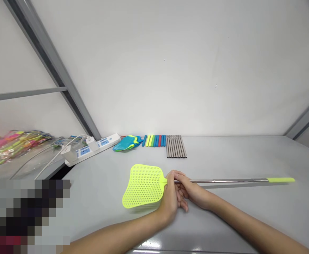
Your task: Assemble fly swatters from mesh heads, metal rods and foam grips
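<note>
A fly swatter (145,187) with a yellow-green perforated head, a thin metal telescopic rod and a yellow-green grip at its right end is held just above the grey table. My left hand (169,197) is closed round the neck, where the head meets the rod. Right beside it, my right hand (190,188) grips the rod, its fingers touching the left hand. The rod is drawn out long to the right. The hands hide the joint between head and rod.
Against the wall lie stacked blue and yellow-green swatter heads (126,143), a row of coloured grips (154,140) and a row of metal rods (176,146). A white power strip (96,150) with plugs stands at left, near bagged colourful items (17,144). The lower left corner is pixelated.
</note>
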A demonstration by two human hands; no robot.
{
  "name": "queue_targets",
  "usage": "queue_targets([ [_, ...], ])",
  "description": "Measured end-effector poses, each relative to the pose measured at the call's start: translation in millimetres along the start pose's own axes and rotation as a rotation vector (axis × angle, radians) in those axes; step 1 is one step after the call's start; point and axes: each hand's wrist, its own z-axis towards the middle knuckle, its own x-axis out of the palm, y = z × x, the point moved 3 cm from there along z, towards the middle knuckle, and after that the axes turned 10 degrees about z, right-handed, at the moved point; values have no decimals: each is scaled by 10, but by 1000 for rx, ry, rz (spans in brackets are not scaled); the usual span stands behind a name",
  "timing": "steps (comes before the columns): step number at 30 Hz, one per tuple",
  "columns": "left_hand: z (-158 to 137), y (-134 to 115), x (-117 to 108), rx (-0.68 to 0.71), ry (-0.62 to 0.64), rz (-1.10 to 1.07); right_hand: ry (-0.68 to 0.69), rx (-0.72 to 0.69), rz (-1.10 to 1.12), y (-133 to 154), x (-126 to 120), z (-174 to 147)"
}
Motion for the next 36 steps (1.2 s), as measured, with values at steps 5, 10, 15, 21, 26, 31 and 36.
queue_targets([
  [5, 29, -10, 7, -90, -1, 25, -29, 28, 23, 17, 4, -7],
  [10, 90, -30, 3, 20, 3, -70, -105, -56, 85, 78, -17, -16],
  [15, 165, -65, -42, 183, -44, -142, -208, -151, 180, 122, -63, -32],
  [21, 355, -107, -237, 241, -227, -243, -430, -232, 276, 211, -263, -39],
  [26, 490, -162, -366, 252, -340, -336, -565, -408, 325, 355, -598, -59],
  [31, 510, -149, -361, 238, -280, -277, -565, -373, 349, 364, -692, -51],
  [36, 495, -124, -334, 255, -231, -174, -579, -370, 372, 346, -677, -57],
])
